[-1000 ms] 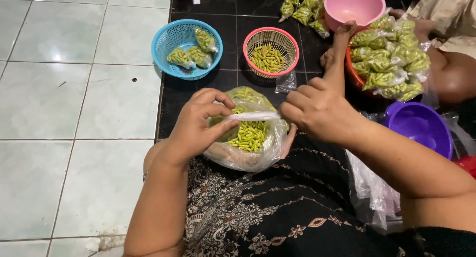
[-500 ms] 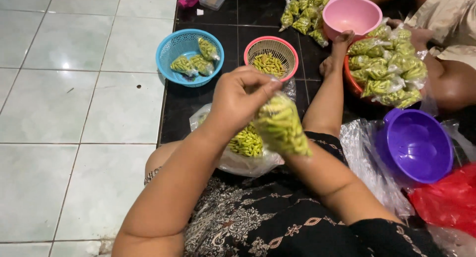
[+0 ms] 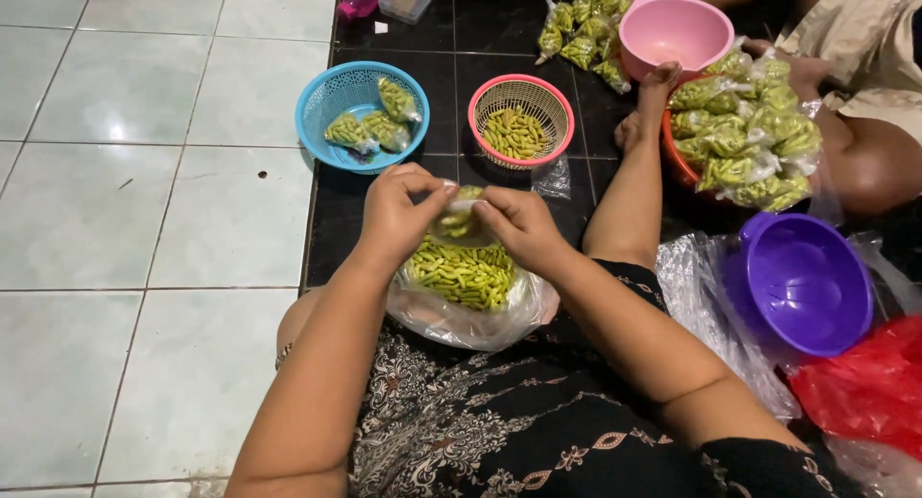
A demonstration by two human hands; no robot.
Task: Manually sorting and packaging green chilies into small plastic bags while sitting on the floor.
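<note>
Above lap bag [image 3: 471, 311] — small packet [image 3: 459, 221] pinched between left hand [image 3: 399, 215], right hand [image 3: 523, 227] grips.

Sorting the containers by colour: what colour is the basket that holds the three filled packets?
Blue basket, clearest in the head view.

Both bare forearms are stretched forward from the bottom of the frame and brought together at its centre. The left hand [image 3: 399, 210] and the right hand [image 3: 519, 224] are held close, knuckles up, their fingertips pinched towards each other. One bare leg is extended towards the upper right.
</note>
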